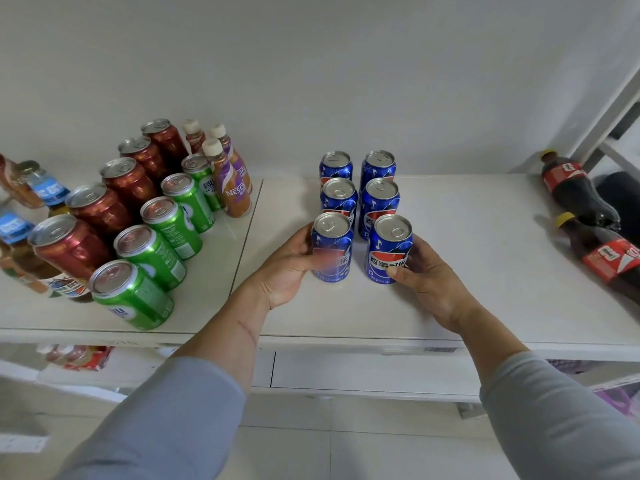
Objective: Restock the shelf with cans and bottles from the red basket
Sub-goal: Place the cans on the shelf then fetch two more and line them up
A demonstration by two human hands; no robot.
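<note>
- Hands first: our left hand (289, 268) is curled round the front-left blue can (331, 247), thumb across its label, fingers behind it.
- Our right hand (427, 277) holds the front-right blue can (389, 249) the same way, thumb pressed on the lower label, fingers wrapped round the far side.
- Both cans stand upright on the white shelf (467, 271), at the front of two short rows; four more blue cans (379, 206) stand upright behind them, the rows close but with a gap between.
- To the left we see a diagonal row of green cans (154, 251) and, beside it, a row of red cans (100, 206), all upright.
- Behind the green cans stand three small coffee bottles (230, 181) with pale caps.
- At the far left edge are a few bottles with blue labels (48, 192), partly cut off.
- On the right of the shelf stand two dark cola bottles (575, 188) with red labels and yellow caps, well apart from the blue cans.
- We cannot see the red basket.
</note>
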